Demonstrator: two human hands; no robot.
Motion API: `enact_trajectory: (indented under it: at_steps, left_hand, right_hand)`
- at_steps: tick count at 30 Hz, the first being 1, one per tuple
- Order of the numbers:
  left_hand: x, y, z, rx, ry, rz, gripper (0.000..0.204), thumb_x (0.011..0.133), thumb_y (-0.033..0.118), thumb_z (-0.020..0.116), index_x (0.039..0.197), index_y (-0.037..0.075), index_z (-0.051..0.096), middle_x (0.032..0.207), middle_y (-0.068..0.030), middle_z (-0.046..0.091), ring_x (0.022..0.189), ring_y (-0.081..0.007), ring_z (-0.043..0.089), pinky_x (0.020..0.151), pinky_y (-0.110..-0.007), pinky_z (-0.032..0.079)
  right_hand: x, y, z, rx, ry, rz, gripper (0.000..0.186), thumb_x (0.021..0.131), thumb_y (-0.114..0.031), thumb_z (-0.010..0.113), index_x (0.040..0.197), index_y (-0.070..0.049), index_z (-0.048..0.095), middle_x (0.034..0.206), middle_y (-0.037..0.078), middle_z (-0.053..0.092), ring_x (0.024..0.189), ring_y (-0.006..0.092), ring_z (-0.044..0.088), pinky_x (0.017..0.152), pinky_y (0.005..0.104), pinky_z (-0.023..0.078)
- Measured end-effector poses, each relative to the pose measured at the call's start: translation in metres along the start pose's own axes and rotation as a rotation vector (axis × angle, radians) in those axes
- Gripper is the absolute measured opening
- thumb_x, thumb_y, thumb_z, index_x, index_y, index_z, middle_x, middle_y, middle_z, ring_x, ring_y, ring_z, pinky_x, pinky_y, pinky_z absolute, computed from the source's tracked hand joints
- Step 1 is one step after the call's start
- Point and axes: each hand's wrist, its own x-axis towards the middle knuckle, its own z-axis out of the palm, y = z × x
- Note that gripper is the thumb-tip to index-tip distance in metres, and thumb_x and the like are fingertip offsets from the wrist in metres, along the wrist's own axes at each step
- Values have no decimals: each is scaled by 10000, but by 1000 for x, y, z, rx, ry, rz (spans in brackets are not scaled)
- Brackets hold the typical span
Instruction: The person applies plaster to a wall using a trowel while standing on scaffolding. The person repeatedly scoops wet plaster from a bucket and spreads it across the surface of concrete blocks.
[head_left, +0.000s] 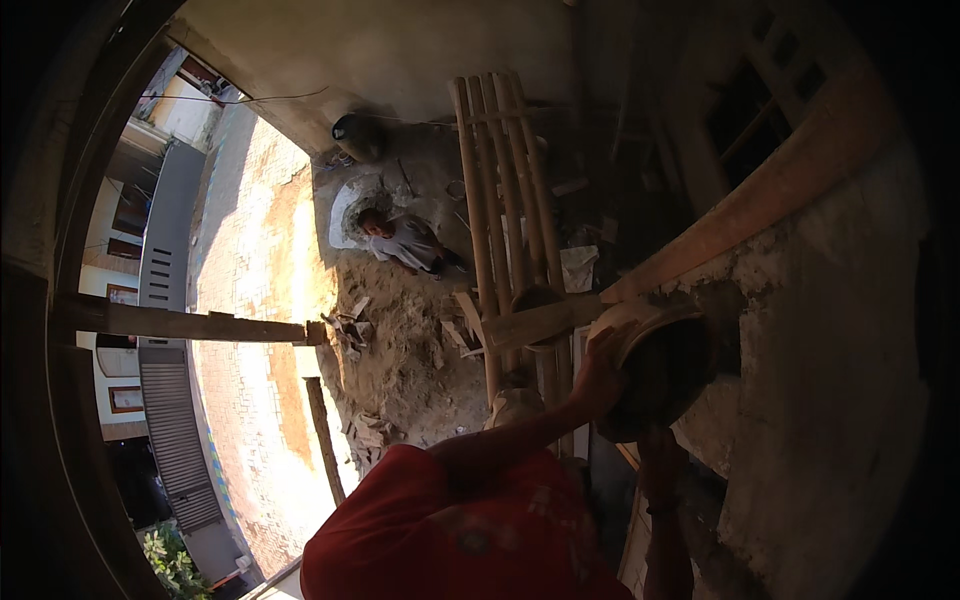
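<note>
"What's the biggest thing here?"

"The rough wall point(820, 450) on the right. Far below on the left is the ground, with a dirt heap point(420, 350)."

"And next?"

"Bamboo poles point(474, 200), running side by side. A short crosspiece point(490, 117) spans them near the far end, probably to keep them together."

"Anyone else about?"

"A person point(408, 240) in a light shirt, down by the dirt, well apart from the hands."

"What crosses the near end of the poles?"

"A plank point(535, 325). Its end comes up close to the bowl; I can't tell whether they touch."

"Where exactly is the bowl point(660, 385)?"

"Between the poles and the wall, tilted, its dark mouth showing. What's inside is too shadowed to tell."

"And the hands?"

"The left hand point(600, 370) grasps the bowl's left side, seemingly to steady the tilt. The right hand point(660, 462) is at its lower edge, perhaps bearing weight; its fingers are lost in shadow, so I can't tell whether they're closed."
</note>
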Motion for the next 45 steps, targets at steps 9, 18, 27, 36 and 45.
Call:
enact_trajectory:
  at_steps: [9, 18, 27, 36, 45]
  left_hand:
    - [-5, -16, -5, -84, 8, -74, 812, 674, -69, 594, 1451, 131, 469, 1459, -133, 452, 1374, -366, 380, 1161, -440, 342]
    - [6, -52, -3, -36, -12, -68, 735, 746, 18, 617, 1457, 70, 441, 1447, -192, 456, 1355, -357, 409, 1146, -417, 355]
    - [24, -48, -14, -317, 11, -149, 690, 688, -27, 579, 1375, -22, 524, 1244, -125, 638, 1123, -213, 621, 970, -333, 488]
    - [33, -69, -36, -467, 31, -62, 725, 653, -20, 548, 1377, -8, 544, 1220, -116, 665, 1131, -185, 616, 999, -322, 471]
    - [27, -108, -69, -583, 149, -225, 600, 720, -19, 544, 1320, -38, 561, 1142, -118, 683, 982, -214, 679, 879, -335, 562]
  right_hand:
    - [-5, 14, 19, -237, -78, 16, 286, 951, -290, 631, 1200, -157, 588, 1201, 63, 584, 1157, 244, 557, 894, 478, 469]
    - [8, 2, 2, 29, 26, -67, 324, 803, -55, 663, 1124, -82, 625, 1147, 110, 607, 1042, 279, 597, 738, 409, 515]
    - [27, 0, -52, 149, -134, 253, 312, 913, -236, 641, 1162, -48, 617, 1099, 174, 673, 990, 345, 672, 809, 436, 543]
    - [67, -12, -124, 263, -37, 512, 314, 813, -122, 715, 1074, -4, 586, 911, 200, 655, 836, 365, 688, 735, 422, 534]
    - [125, -57, -196, 457, -393, 268, 423, 791, -187, 755, 1144, -3, 613, 895, 178, 685, 799, 281, 688, 743, 386, 531]
